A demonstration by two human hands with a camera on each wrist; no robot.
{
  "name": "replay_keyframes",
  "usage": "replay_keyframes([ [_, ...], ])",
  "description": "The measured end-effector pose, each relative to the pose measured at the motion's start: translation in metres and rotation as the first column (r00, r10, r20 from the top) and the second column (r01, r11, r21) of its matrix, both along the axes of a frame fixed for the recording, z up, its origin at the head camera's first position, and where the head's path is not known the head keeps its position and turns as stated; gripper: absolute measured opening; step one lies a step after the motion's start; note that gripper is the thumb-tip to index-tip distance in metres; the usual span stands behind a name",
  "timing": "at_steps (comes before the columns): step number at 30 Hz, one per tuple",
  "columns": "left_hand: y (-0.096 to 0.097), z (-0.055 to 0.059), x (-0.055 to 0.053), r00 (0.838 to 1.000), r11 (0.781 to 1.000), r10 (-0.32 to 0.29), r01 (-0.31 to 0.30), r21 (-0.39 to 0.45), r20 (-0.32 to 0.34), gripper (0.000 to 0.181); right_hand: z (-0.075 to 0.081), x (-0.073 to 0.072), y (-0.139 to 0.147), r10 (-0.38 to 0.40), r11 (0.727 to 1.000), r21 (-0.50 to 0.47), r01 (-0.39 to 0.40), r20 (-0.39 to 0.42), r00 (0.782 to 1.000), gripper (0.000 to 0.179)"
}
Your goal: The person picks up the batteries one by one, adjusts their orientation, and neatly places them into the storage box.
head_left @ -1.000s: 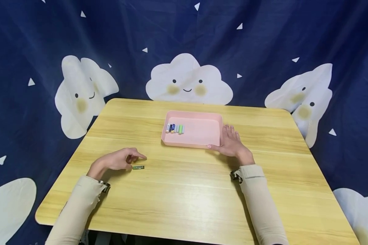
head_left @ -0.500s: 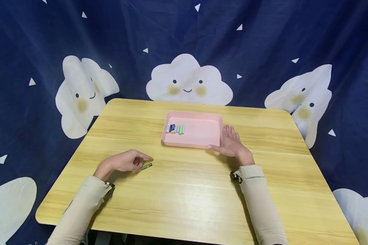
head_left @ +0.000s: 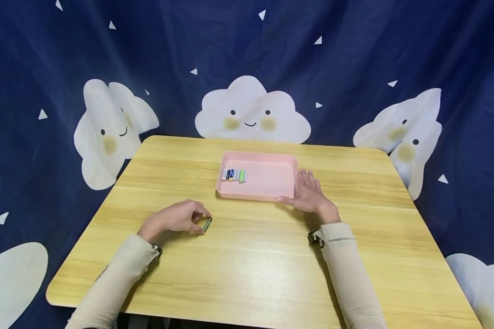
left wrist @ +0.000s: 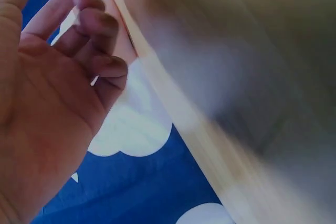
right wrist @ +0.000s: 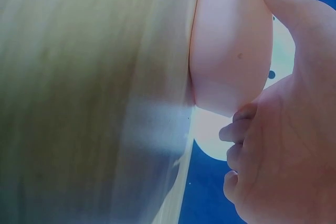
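Between the thumb and index finger of my left hand point(head_left: 179, 217) is a small green battery point(head_left: 207, 224), pinched by its ends close over the table, left of the tray's front corner. The left wrist view shows this hand's palm point(left wrist: 47, 87) and curled fingers, but the battery is out of sight there. Farther back lies a pink tray point(head_left: 267, 183) with several batteries in a row along its left side, among them a bright green one point(head_left: 241, 177). My right hand point(head_left: 310, 195) rests with spread fingers against the tray's right end, its thumb along the front wall.
The wooden table point(head_left: 239, 265) extends around both arms. Behind it hangs a dark blue curtain point(head_left: 169, 45) with printed clouds. In the right wrist view, the tray's outer wall point(right wrist: 231, 40) rises beside the right hand.
My left hand has moved to the right with the battery, which has turned from lying sideways to a steep slant, now pinched at both ends. The right hand and tray have stayed put.
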State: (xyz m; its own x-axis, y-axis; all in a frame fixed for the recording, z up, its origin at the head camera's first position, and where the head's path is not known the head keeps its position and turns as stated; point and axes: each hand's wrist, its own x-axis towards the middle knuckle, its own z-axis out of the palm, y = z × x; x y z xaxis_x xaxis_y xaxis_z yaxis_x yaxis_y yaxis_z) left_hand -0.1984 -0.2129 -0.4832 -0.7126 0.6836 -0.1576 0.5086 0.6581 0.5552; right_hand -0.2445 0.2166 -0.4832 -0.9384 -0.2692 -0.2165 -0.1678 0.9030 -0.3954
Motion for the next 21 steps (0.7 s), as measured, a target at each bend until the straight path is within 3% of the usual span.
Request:
replay_keyframes([
  [5, 0.012, 0.001, -0.008, 0.998, 0.999, 0.032, -0.032, 0.004, -0.055, 0.046, 0.0, 0.001, 0.0, 0.002, 1.0, 0.014, -0.002, -0.013, 1.0, 0.131],
  [11, 0.023, 0.003, -0.026, 0.992, 0.992, 0.078, -0.067, 0.102, -0.099, 0.049, 0.0, -0.001, 0.001, 0.006, 1.0, 0.021, -0.006, -0.013, 1.0, 0.132],
  [17, 0.037, 0.009, -0.048, 0.989, 0.959, 0.137, -0.119, 0.259, -0.052, 0.05, 0.0, 0.0, 0.0, 0.011, 1.0, 0.019, -0.011, -0.018, 1.0, 0.13],
  [21, 0.048, 0.013, -0.062, 0.985, 0.939, 0.161, -0.134, 0.317, -0.06, 0.053, 0.0, 0.0, -0.001, 0.013, 1.0, 0.019, -0.013, -0.018, 1.0, 0.128],
])
